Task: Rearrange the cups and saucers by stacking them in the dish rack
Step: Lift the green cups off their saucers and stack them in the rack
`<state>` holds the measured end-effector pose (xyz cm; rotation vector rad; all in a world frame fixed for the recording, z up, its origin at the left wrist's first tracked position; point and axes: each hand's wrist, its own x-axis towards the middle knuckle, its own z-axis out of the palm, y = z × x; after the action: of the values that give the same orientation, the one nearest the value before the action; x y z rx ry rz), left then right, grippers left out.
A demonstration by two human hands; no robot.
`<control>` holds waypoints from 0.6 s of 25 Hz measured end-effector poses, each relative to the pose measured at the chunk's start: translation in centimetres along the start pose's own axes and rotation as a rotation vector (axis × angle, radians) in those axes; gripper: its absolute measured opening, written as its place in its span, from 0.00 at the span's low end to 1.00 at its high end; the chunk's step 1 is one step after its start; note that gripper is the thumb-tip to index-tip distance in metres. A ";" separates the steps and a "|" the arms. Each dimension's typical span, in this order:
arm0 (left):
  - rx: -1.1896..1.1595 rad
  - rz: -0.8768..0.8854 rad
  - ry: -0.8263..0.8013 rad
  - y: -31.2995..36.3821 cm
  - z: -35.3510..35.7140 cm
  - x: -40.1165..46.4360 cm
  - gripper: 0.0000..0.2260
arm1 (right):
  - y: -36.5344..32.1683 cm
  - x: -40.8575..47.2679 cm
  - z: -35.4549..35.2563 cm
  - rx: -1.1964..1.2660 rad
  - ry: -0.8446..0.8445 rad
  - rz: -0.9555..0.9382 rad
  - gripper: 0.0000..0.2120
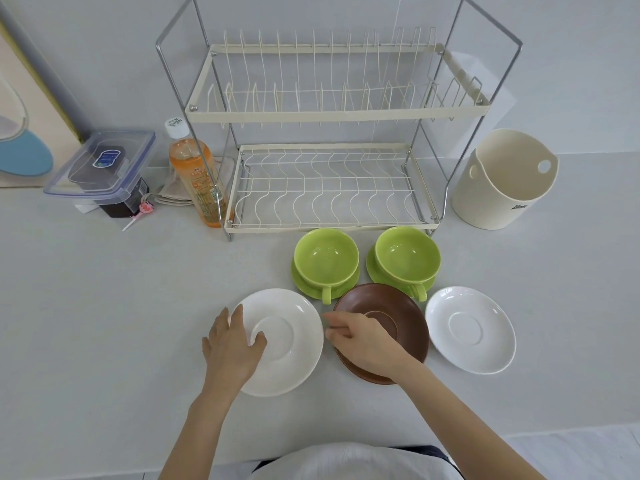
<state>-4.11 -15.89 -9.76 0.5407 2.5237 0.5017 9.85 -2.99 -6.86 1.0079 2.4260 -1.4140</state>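
- Left white saucer (282, 341): flat on the counter (104, 323), well in front of the dish rack (329, 140); both hands converge on it.
- Left hand (232, 344): grip narrow, thumb on the saucer's upper face, fingers at its left rim.
- Right hand (360, 341): reaches across the brown saucer (401, 313), fingertips just beside the white saucer's right rim (contact cannot be told); grip loosely curled, holding nothing.
- Step in hand, as judged: taking up the first saucer; the rack holds nothing yet.
- Next move calls for lifting the rim clear, tipping the saucer upright and slotting it between wires.
- Waiting behind: two green cups (327, 258) on green saucers (304, 285); a second white saucer (471, 334) at right.
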 end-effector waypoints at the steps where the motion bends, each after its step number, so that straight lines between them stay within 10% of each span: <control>1: -0.001 0.014 0.010 0.4 0.0 0.0 0.28 | 0.0 -0.2 -0.4 0.011 0.021 0.003 0.15; 15: -0.488 0.057 -0.118 7.8 3.4 -0.4 0.18 | 6.7 -1.3 -7.7 0.381 0.422 0.262 0.19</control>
<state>0.18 -8.62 -8.83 0.4374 2.1683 1.0357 16.49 4.87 -6.89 1.8003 2.1949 -1.7456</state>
